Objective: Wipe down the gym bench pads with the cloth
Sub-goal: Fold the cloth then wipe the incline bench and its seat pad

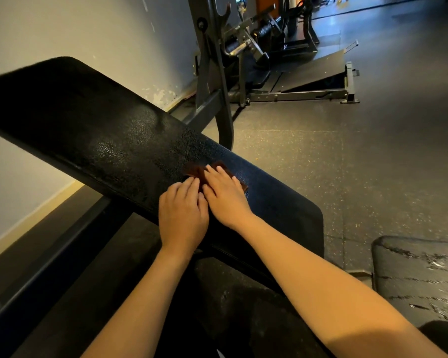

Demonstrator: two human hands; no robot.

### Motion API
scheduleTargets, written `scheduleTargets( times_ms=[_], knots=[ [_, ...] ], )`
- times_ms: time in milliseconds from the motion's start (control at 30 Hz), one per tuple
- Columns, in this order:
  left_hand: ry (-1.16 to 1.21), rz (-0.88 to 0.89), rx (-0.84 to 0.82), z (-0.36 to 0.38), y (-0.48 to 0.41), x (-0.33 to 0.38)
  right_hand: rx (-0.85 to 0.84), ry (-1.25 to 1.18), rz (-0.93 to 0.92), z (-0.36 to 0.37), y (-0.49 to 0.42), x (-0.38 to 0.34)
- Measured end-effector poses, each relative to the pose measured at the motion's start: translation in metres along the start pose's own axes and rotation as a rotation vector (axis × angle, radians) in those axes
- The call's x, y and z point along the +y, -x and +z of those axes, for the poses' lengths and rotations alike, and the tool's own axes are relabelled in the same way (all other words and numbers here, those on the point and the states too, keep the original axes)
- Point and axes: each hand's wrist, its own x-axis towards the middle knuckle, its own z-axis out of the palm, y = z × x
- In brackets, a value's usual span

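A small brown cloth (193,171) is held against the lower part of the inclined black back pad (101,135), presumably so that it cannot slip down the slope. The right hand (225,198) is laid flat on it, fingers straight and nothing gripped, so pressure is spread across the fabric. The left hand (183,213) is set just beside, touching the right, with its bent fingertips at the cloth's near edge; whether that edge is pinched cannot be told. Wet streaks are seen on a 2nd pad (419,275) at lower right, so wiping is judged partly done
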Motion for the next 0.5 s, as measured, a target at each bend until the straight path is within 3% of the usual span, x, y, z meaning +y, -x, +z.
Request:
scheduleTargets(
  times_ms=[300,500],
  knots=[
    [0.118,0.156,-0.044,0.012,0.055,0.023,0.057,0.072,0.234,-0.008,0.089,0.044],
    [0.362,0.153,0.022,0.002,0.066,0.022,0.026,0.019,0.021,-0.007,0.115,0.039]
  ],
)
